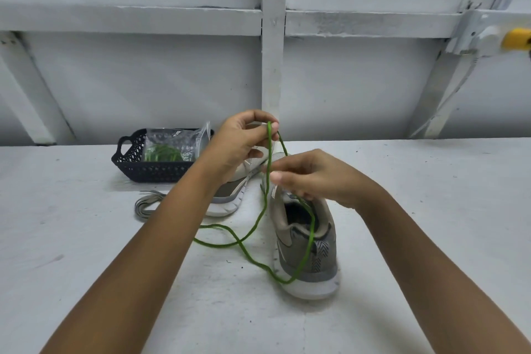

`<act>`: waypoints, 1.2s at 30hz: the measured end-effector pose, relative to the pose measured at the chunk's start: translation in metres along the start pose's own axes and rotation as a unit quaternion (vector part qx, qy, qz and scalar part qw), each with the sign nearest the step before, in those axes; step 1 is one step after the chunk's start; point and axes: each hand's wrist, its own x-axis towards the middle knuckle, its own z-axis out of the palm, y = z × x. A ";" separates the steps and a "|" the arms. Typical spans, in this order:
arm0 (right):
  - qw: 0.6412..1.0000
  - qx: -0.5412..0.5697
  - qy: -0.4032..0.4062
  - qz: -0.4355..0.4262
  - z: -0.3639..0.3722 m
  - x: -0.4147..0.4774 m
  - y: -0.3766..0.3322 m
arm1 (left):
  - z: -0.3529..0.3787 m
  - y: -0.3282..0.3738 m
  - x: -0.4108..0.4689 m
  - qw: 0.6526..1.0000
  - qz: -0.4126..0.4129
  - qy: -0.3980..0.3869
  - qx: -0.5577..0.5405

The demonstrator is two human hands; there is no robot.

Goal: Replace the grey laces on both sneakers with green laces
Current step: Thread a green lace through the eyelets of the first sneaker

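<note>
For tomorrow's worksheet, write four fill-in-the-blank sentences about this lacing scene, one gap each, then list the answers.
1. The left hand and the right hand both pinch a loose lace coloured ____.
2. The ____ hand holds that lace higher up.
3. A clear bag of spare laces sits in the black ____.
4. The bundle on the table beside the far sneaker is the ____ laces.
Answers: green; left; basket; grey.

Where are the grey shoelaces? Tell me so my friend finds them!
Find the black plastic lattice basket at the white table's back left. Just in front of it lies a loose bundle of flat grey shoelaces. Only these are grey; the long green lace nearby is brighter.
</note>
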 end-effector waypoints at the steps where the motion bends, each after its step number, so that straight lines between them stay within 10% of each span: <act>1: 1.000 -0.029 -0.009 -0.004 0.005 0.004 -0.002 | 0.002 0.001 0.002 1.000 0.000 0.001 0.008; 7: 0.990 0.127 0.052 0.018 0.010 0.017 -0.008 | 0.005 -0.006 0.003 0.998 -0.030 0.041 -0.033; 16: 0.810 0.472 0.346 0.045 -0.029 0.046 -0.004 | -0.002 -0.044 -0.023 0.996 -0.052 -0.073 0.000; 24: 0.951 0.223 0.159 0.145 0.000 0.043 0.009 | 0.000 -0.037 -0.013 0.998 -0.044 -0.009 0.037; 36: 0.845 0.389 0.358 0.083 -0.042 0.046 0.019 | -0.015 -0.045 -0.032 0.988 -0.095 -0.078 0.098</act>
